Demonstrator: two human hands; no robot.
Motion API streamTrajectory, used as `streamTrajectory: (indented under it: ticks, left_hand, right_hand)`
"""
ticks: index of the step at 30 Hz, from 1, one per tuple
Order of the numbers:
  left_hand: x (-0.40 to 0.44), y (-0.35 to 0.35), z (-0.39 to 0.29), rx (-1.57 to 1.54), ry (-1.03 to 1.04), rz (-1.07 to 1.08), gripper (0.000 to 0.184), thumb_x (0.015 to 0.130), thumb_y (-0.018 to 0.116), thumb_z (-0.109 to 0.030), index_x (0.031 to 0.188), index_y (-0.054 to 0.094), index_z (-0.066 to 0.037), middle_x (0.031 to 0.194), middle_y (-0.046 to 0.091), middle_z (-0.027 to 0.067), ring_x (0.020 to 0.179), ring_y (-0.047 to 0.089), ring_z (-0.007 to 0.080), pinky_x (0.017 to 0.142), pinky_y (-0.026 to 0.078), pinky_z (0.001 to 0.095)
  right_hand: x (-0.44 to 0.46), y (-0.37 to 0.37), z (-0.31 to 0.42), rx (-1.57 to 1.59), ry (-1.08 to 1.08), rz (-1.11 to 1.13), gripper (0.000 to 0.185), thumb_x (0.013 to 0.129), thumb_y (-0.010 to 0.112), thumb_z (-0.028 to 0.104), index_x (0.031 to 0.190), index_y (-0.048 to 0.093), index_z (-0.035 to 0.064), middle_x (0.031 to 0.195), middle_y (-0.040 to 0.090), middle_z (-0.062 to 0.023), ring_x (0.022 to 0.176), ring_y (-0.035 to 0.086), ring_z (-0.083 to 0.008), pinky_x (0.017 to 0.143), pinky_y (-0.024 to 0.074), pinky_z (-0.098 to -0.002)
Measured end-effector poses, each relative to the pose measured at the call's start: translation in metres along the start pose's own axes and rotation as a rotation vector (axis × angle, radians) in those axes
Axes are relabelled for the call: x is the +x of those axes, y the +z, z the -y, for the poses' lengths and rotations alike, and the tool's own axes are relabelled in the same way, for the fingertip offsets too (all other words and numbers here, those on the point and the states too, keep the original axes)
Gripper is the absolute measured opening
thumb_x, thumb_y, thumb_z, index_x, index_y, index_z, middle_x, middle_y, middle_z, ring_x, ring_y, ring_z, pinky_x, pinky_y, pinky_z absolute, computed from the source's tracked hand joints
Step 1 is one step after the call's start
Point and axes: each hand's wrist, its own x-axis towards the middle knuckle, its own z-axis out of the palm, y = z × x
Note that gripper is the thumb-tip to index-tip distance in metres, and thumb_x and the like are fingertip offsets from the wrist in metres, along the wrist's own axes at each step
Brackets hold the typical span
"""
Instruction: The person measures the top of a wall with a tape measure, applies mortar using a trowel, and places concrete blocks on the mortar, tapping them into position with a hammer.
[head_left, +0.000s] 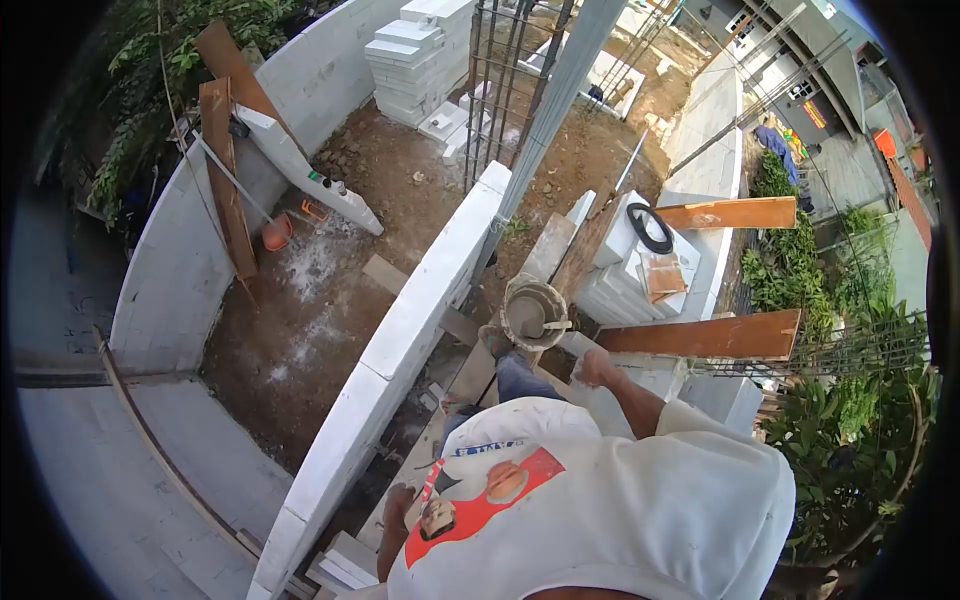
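Note:
My right hand (597,370) reaches down beside the pale blocks, its fingers loosely extended and nothing visible in them. Just left of it stands a bucket (507,318) of wet grey mortar, with a trowel (556,325) lying in it, its handle over the rim; my hand is apart from the handle. My left hand (398,500) hangs low beside my shirt, close to the white block wall (385,345). Its fingers are small and partly hidden, so its grip is unclear. My feet are on planks (475,375) near the bucket.
Stacked white blocks (410,60) stand beyond the wall. More blocks (615,290) on the right carry a black coil (650,229). Brown boards (700,338) jut out rightward. A metal post (550,120) and rebar cage (490,90) rise ahead. Dirt ground (330,330) lies lower left.

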Motion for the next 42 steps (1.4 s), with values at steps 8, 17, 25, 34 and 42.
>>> streamTrajectory:
  ticks: [8, 17, 25, 34, 42]
  left_hand:
    - [-0.033, -0.159, -0.257, -0.217, 0.077, -0.108, 0.057, 0.1, 0.059, -0.028, 0.144, 0.059, 0.009, 0.137, 0.068, 0.0299, 0.132, 0.065, 0.0381, 0.113, 0.048, 0.0446]
    - [-0.044, -0.177, -0.381, -0.365, 0.223, -0.215, 0.061, 0.103, 0.063, -0.028, 0.151, 0.052, 0.008, 0.141, 0.067, 0.0284, 0.133, 0.065, 0.038, 0.114, 0.049, 0.0431]
    - [-0.054, -0.172, -0.401, -0.431, 0.165, -0.235, 0.053, 0.103, 0.065, -0.027, 0.145, 0.06, 0.006, 0.135, 0.072, 0.0257, 0.125, 0.07, 0.0357, 0.108, 0.052, 0.0427]
    - [-0.008, -0.202, -0.484, -0.44, 0.217, -0.191, 0.05, 0.102, 0.063, -0.024, 0.141, 0.062, 0.008, 0.133, 0.073, 0.024, 0.122, 0.072, 0.0338, 0.105, 0.054, 0.0412]
    - [0.032, -0.226, -0.563, -0.409, 0.468, -0.079, 0.049, 0.102, 0.064, -0.022, 0.142, 0.061, 0.007, 0.132, 0.073, 0.0195, 0.122, 0.07, 0.0292, 0.105, 0.054, 0.0398]
  right_hand:
    - [0.105, -0.154, 0.07, 0.819, -0.039, -0.476, 0.048, 0.086, 0.085, 0.05, 0.095, 0.083, 0.0024, 0.076, 0.075, -0.0103, 0.071, 0.071, -0.0215, 0.068, 0.0553, -0.0402]
    - [0.239, -0.237, 0.165, 1.072, 0.128, -0.678, 0.058, 0.074, 0.098, 0.036, 0.114, 0.077, -0.0019, 0.108, 0.079, -0.0165, 0.094, 0.076, -0.0287, 0.081, 0.06, -0.0423]
    - [0.264, -0.224, 0.158, 1.164, 0.228, -0.68, 0.033, 0.089, 0.08, 0.024, 0.108, 0.077, -0.0025, 0.095, 0.078, -0.0152, 0.084, 0.075, -0.0294, 0.074, 0.0578, -0.0432]
    - [0.238, -0.227, 0.118, 1.426, -0.266, -0.481, 0.014, 0.092, 0.073, 0.015, 0.096, 0.07, 0.0016, 0.083, 0.068, -0.0047, 0.063, 0.06, -0.0159, 0.056, 0.0469, -0.0309]
    - [0.211, -0.255, 0.134, 1.73, -0.139, -0.063, 0.011, 0.1, 0.066, 0.014, 0.105, 0.064, 0.0041, 0.08, 0.062, -0.0046, 0.056, 0.055, -0.0175, 0.057, 0.05, -0.0365]
